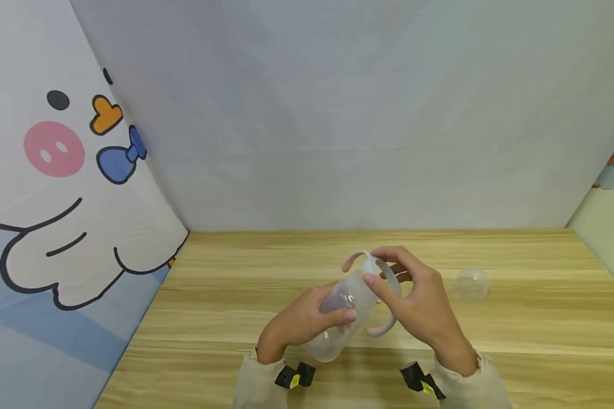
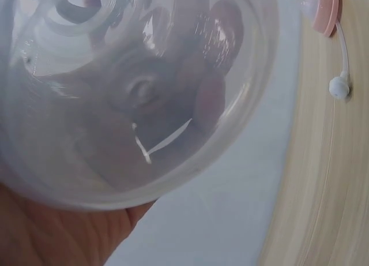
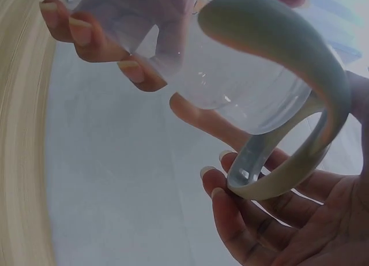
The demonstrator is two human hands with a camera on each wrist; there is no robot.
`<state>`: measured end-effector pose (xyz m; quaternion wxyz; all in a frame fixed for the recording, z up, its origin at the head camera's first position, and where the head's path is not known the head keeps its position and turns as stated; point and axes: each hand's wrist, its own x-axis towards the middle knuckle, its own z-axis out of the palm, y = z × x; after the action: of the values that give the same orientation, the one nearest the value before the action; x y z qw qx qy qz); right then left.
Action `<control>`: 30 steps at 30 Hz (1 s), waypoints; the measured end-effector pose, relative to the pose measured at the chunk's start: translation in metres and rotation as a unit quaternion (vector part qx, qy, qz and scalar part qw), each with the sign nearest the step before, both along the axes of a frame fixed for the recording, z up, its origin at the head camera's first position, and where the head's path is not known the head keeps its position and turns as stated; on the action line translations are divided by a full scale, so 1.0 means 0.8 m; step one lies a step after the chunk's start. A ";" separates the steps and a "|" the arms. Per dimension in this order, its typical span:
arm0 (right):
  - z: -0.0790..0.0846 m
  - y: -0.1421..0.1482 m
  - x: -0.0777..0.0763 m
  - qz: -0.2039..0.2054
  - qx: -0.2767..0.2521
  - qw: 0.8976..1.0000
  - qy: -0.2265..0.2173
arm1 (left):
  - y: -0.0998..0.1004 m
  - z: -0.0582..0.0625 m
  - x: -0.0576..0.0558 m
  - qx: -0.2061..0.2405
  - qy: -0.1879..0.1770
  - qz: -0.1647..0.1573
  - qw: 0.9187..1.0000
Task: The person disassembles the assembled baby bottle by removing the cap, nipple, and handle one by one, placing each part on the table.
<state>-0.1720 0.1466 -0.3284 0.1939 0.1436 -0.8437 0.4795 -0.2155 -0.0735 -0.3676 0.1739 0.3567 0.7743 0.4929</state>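
Note:
A clear baby bottle (image 1: 330, 341) lies tilted in my left hand (image 1: 303, 319), its thumb across the near side and its fingers round the back. In the left wrist view, those fingers show through the bottle's transparent wall. My right hand (image 1: 427, 304) pinches a pale grey-blue and pink two-handled bottle grip (image 3: 300, 52) at the bottle's upper end. Its ring overlaps the neck of the bottle in the head view. From the right wrist, one curved handle arches over the bottle and several right fingers stand behind the ring.
To the right on the wooden table (image 1: 225, 307) sits a clear dome-shaped cap (image 1: 472, 284). In the left wrist view a pink collar (image 2: 327, 12) lies on the wood, with a thin straw ending in a white ball (image 2: 339, 87). A grey cloth wall (image 1: 368, 130) stands behind the table.

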 end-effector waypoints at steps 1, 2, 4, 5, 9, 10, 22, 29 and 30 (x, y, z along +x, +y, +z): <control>0.000 0.001 0.000 -0.001 -0.003 1.000 -0.001 | 0.001 0.000 0.000 0.000 -0.001 0.000 1.000; -0.001 0.002 -0.001 -0.002 -0.005 1.000 -0.002 | 0.001 0.000 0.000 0.000 -0.001 0.001 1.000; -0.001 0.004 -0.003 -0.006 -0.010 1.000 -0.001 | 0.002 0.000 -0.001 0.001 0.000 0.001 1.000; -0.002 0.005 -0.003 -0.007 -0.011 1.000 -0.001 | 0.002 0.000 -0.001 0.001 0.001 0.001 1.000; -0.005 0.008 -0.007 -0.016 -0.019 1.000 0.003 | 0.002 0.000 -0.001 0.004 0.004 0.000 1.000; -0.005 0.008 -0.008 -0.019 -0.022 1.000 0.004 | 0.001 -0.001 -0.001 0.005 0.004 0.000 1.000; -0.020 0.018 -0.024 -0.034 -0.033 0.998 -0.031 | -0.002 -0.001 -0.001 0.024 0.012 0.001 1.000; -0.035 0.021 -0.035 -0.037 -0.024 0.996 -0.075 | -0.003 -0.002 -0.002 0.024 0.010 0.002 1.000; -0.037 0.022 -0.037 -0.039 -0.024 0.996 -0.079 | -0.003 -0.002 -0.002 0.023 0.011 0.002 1.000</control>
<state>-0.2015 0.1641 -0.3580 0.1485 0.0681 -0.8498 0.5012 -0.2175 -0.0757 -0.3690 0.1562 0.3642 0.7652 0.5073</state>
